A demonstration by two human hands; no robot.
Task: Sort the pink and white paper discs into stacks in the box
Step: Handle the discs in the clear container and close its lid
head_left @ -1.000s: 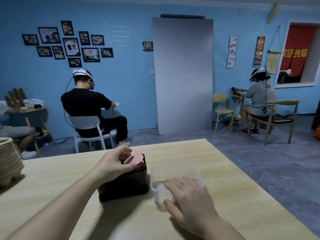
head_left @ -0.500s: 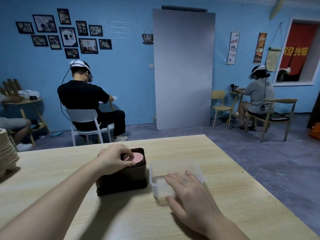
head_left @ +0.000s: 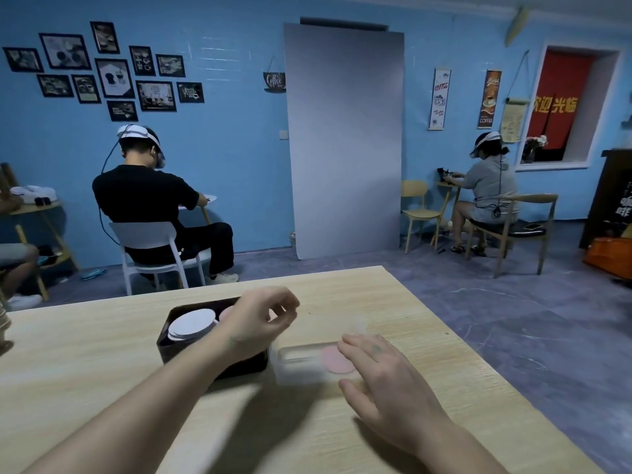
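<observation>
White discs [head_left: 192, 325] sit stacked in the dark box [head_left: 178, 350], left side. One pink disc [head_left: 337, 363] lies in the clear tub [head_left: 297, 371] just beside it. Right hand [head_left: 384, 383] lies over the tub, fingers straight and spread. Left hand [head_left: 261, 323] hovers over the box with fingers curled; it's too blurry to tell if it's pinching anything.

Over the wooden table [head_left: 85, 371], both forearms are bare as far as they show, the left hand [head_left: 256, 323] bearing a small greenish mark at its wrist and the right hand [head_left: 386, 381] a small bluish-green mark just behind its knuckles.
</observation>
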